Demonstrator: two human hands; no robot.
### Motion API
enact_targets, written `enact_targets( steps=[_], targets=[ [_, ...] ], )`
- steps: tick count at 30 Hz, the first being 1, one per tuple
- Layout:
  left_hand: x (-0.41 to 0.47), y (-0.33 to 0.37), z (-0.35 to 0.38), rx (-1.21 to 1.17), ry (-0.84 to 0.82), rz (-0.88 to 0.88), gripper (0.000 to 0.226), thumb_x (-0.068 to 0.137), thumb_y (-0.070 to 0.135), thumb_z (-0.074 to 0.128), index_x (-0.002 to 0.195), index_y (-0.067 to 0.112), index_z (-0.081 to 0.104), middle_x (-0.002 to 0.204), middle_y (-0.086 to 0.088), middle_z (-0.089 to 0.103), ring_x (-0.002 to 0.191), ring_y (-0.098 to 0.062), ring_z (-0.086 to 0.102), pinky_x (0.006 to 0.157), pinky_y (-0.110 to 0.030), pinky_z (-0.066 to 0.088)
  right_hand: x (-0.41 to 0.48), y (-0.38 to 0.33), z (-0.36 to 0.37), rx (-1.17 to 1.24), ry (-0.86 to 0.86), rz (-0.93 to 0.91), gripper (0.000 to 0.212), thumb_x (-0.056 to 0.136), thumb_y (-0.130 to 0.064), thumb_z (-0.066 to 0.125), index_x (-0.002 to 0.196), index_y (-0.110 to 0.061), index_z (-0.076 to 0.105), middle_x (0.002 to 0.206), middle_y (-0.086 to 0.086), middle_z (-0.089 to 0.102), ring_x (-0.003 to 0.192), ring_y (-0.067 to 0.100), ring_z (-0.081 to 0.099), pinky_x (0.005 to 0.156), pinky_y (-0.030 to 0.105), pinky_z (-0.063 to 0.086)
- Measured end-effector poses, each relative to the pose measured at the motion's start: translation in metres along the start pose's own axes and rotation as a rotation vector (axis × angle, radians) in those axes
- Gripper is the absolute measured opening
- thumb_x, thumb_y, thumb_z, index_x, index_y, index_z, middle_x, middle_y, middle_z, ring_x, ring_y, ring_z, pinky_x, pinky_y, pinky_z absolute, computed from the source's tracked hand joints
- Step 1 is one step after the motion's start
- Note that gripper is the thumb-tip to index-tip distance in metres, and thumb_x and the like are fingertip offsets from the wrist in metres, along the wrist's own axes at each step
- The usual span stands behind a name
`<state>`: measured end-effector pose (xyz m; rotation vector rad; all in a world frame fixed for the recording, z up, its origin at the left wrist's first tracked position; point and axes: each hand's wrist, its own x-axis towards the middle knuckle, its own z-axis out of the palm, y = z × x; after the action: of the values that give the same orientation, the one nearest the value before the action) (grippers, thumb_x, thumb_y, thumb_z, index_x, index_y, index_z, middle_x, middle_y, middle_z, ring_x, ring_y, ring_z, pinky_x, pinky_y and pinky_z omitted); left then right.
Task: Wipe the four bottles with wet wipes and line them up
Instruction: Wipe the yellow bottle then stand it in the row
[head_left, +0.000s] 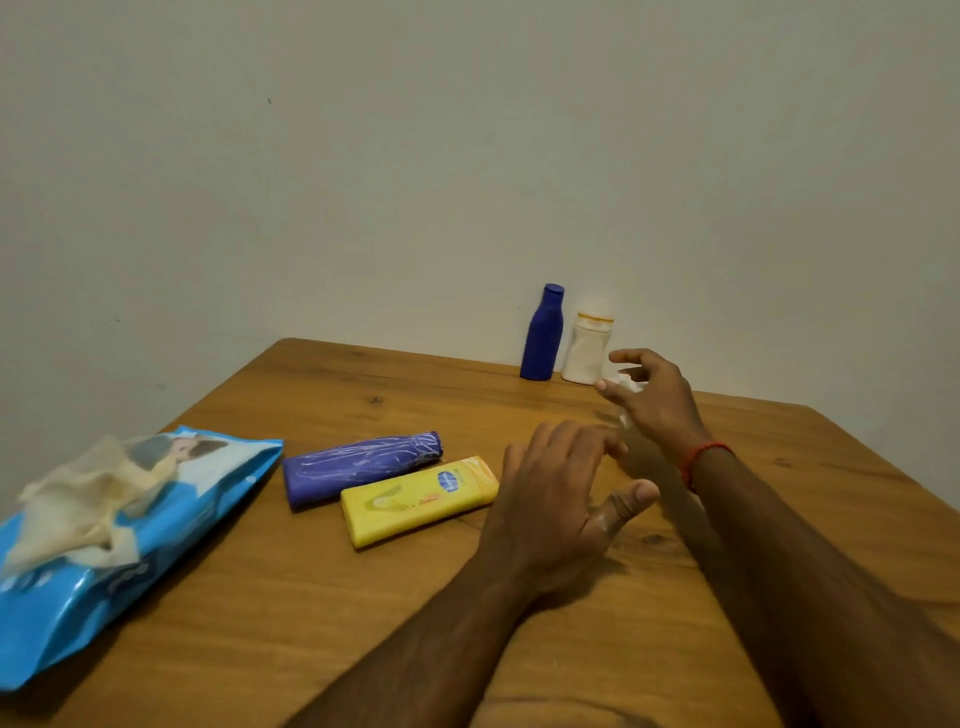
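Note:
A dark blue bottle (541, 335) and a white bottle (588, 349) stand upright side by side at the table's far edge by the wall. A purple bottle (360, 465) and a yellow bottle (420, 500) lie on their sides mid-table. My right hand (655, 396) hovers just right of the white bottle with a crumpled white wipe (629, 387) held loosely in its curled fingers. My left hand (562, 499) hangs over the table right of the yellow bottle, fingers spread and holding nothing.
A blue wet-wipes pack (98, 587) lies at the left front of the wooden table (571, 649), with a used wipe (83, 504) bunched on top. A plain wall stands close behind the table.

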<state>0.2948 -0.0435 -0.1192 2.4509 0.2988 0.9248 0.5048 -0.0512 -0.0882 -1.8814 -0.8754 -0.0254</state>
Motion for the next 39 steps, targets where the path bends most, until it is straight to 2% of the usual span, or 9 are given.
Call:
enact_targets(
  steps=[3,6,11,14,17,23,30,36,39],
  targets=[
    [-0.001,-0.001,-0.001,0.039,0.008,0.022,0.05,0.095,0.069,0.03,0.12,0.032,0.052,0.124,0.012,0.051,0.115,-0.004,0.042,0.097,-0.037,0.035,-0.041,-0.028,-0.016,0.049,-0.081,-0.038,0.037,0.087,-0.023,0.075,0.122,-0.027,0.063,0.127,-0.001,0.061,0.114,0.017,0.056,0.085,0.033,0.053],
    [0.0,0.001,-0.005,0.098,0.011,0.053,0.049,0.096,0.069,0.032,0.118,0.031,0.054,0.124,0.01,0.053,0.114,-0.006,0.043,0.098,-0.04,0.038,-0.083,-0.051,-0.031,0.172,-0.118,-0.036,0.021,0.087,-0.024,0.073,0.108,-0.025,0.069,0.104,-0.005,0.068,0.094,0.011,0.065,0.07,0.025,0.054],
    [0.005,-0.002,-0.027,0.421,-0.019,0.165,0.05,0.094,0.07,0.032,0.105,0.031,0.061,0.113,0.008,0.062,0.108,-0.011,0.048,0.093,-0.04,0.039,-0.122,-0.044,-0.028,0.213,-0.029,0.047,0.005,0.088,-0.025,0.071,0.087,-0.02,0.071,0.083,0.0,0.073,0.083,0.016,0.07,0.066,0.026,0.055],
    [0.013,-0.001,-0.045,0.598,-0.2,0.154,0.047,0.093,0.07,0.037,0.102,0.032,0.063,0.102,0.008,0.063,0.098,-0.01,0.05,0.086,-0.034,0.038,-0.128,-0.029,-0.019,0.163,-0.095,0.094,0.001,0.086,-0.027,0.073,0.086,-0.026,0.073,0.086,-0.003,0.074,0.085,0.015,0.072,0.075,0.041,0.062],
    [0.017,-0.001,-0.063,0.702,-0.299,0.087,0.046,0.091,0.069,0.047,0.107,0.03,0.065,0.101,0.005,0.065,0.093,-0.011,0.054,0.075,-0.029,0.042,-0.131,-0.03,-0.018,-0.039,-0.181,-0.053,0.012,0.087,-0.029,0.072,0.1,-0.029,0.073,0.102,-0.009,0.07,0.099,0.009,0.065,0.086,0.04,0.059],
    [0.018,-0.012,-0.089,0.874,-0.446,-0.241,0.082,0.068,0.084,0.06,0.126,0.026,0.058,0.122,0.0,0.064,0.112,-0.02,0.056,0.092,-0.042,0.051,-0.141,-0.042,-0.018,-0.158,-0.278,-0.144,0.053,0.09,-0.01,0.065,0.139,-0.022,0.053,0.14,-0.003,0.048,0.127,0.015,0.045,0.107,0.04,0.048],
    [0.015,-0.009,-0.099,0.919,-0.536,-0.409,0.073,0.064,0.075,0.073,0.109,0.02,0.061,0.092,0.002,0.058,0.091,-0.018,0.056,0.085,-0.041,0.055,-0.137,-0.044,-0.022,-0.24,-0.242,-0.252,0.045,0.09,-0.008,0.065,0.134,-0.015,0.058,0.139,0.001,0.055,0.125,0.015,0.051,0.106,0.033,0.048],
    [0.014,-0.017,-0.1,0.844,-0.531,-0.434,0.067,0.071,0.061,0.077,0.119,0.017,0.06,0.105,-0.001,0.064,0.097,-0.018,0.058,0.088,-0.042,0.056,-0.136,-0.044,-0.02,-0.235,-0.283,-0.349,0.047,0.09,-0.011,0.068,0.135,-0.02,0.058,0.139,-0.001,0.057,0.127,0.013,0.052,0.104,0.033,0.05],
    [0.014,-0.017,-0.095,0.789,-0.483,-0.408,0.068,0.066,0.063,0.08,0.117,0.022,0.058,0.109,0.001,0.063,0.098,-0.017,0.057,0.088,-0.04,0.055,-0.139,-0.044,-0.022,-0.195,-0.253,-0.377,0.044,0.09,-0.02,0.072,0.132,-0.02,0.06,0.131,-0.002,0.064,0.116,0.007,0.055,0.1,0.03,0.051]
  ],
)
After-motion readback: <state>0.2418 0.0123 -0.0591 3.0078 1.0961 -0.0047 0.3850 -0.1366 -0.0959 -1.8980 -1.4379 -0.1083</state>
